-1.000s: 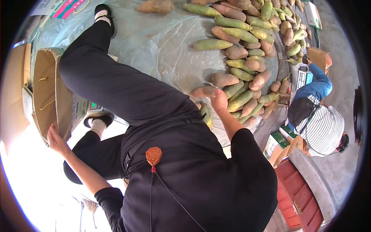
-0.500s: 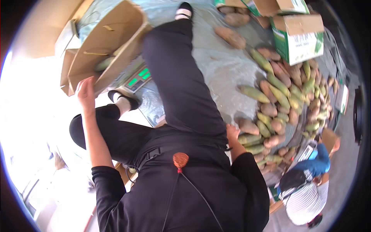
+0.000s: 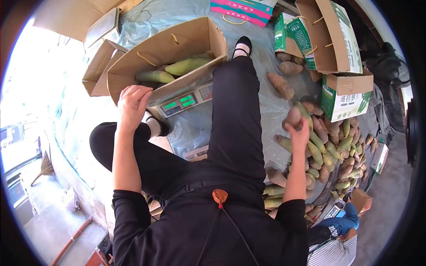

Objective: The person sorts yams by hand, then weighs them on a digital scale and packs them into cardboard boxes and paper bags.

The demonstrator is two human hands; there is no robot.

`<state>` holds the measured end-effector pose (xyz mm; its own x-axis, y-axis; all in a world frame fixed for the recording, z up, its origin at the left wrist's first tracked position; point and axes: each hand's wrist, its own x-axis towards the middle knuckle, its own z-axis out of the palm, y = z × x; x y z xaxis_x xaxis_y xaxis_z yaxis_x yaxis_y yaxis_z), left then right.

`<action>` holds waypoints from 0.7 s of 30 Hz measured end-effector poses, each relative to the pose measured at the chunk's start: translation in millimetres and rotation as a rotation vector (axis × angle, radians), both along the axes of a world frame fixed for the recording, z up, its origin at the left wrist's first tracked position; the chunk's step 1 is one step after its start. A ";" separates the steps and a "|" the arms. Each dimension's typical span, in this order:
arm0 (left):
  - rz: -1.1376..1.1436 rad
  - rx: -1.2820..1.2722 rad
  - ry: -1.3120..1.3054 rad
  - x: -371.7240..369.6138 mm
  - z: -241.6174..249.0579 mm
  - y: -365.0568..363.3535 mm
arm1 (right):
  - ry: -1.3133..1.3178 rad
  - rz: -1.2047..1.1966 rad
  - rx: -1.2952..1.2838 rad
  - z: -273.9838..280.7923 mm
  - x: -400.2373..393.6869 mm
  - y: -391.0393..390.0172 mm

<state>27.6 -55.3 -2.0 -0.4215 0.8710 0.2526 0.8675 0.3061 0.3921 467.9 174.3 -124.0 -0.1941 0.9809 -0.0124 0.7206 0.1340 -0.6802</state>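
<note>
My left hand (image 3: 133, 106) is closed at the near left corner of an open cardboard box (image 3: 188, 40) with rope handles. Inside the box lie green radishes (image 3: 186, 66). Under the box, a scale (image 3: 179, 103) shows its lit green display. My right hand (image 3: 298, 133) grips a brownish-pink tuber (image 3: 293, 116) above the left side of a large pile of green radishes and tubers (image 3: 330, 155). A larger tuber (image 3: 280, 85) lies apart on the plastic sheet, just beyond that hand.
Green and white cartons (image 3: 348, 95) stand beyond the pile, with a pink and teal box (image 3: 242, 11) at the top. Another person (image 3: 335, 248) in a striped top is at the lower right. My legs straddle the sheet; a broom (image 3: 43, 168) stands at the left.
My right hand has risen from beside my thigh and now holds a tuber. My left hand has come to the box corner. The view has shifted, showing more of the box and its radishes.
</note>
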 end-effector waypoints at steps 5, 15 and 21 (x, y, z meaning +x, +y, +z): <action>0.011 0.012 0.000 2.8 7.5 1.1 | 0.271 0.288 0.359 126.8 -111.8 43.7; 0.030 0.032 -0.051 2.8 4.6 -1.9 | 0.180 0.780 0.845 178.6 -285.8 11.8; 0.042 -0.017 -0.105 -0.9 -3.1 -2.0 | -0.029 0.802 0.586 171.6 -284.5 11.7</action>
